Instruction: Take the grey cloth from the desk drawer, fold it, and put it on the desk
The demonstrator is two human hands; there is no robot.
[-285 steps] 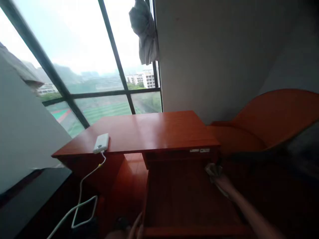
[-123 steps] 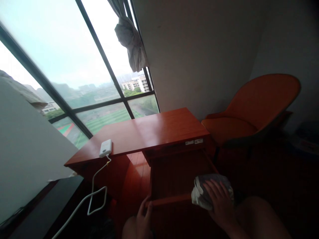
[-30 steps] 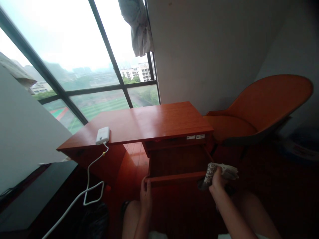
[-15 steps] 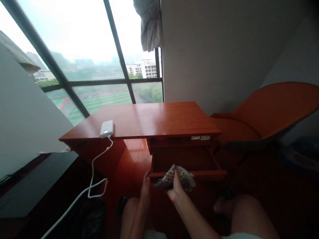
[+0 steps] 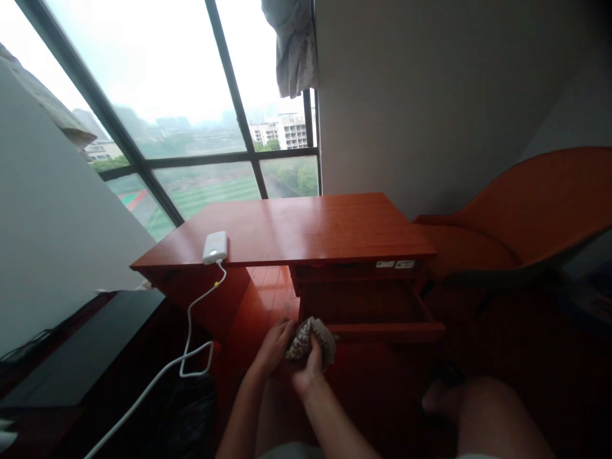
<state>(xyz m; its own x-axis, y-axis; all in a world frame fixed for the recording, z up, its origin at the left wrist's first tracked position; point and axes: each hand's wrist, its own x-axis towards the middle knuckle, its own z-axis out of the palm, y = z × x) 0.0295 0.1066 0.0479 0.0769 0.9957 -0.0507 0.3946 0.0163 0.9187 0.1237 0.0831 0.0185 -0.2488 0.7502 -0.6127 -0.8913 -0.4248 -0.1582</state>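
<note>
Dark-framed window (image 5: 157, 76) at left was bright and hazy, bunched curtain (image 5: 292, 54) hung at its right edge, wall (image 5: 406, 95) was dim grey, orange chair (image 5: 540, 197) stood near it, reddish floor (image 5: 268, 290) mostly shadowed.

You are facing a glossy reddish-brown desk (image 5: 306, 226), whose drawer (image 5: 389, 331) is standing pulled out below its right part. Toward the left, a white boxy device (image 5: 215, 247) is lying at the front edge, a white cable (image 5: 189, 319) hanging from it.
</note>
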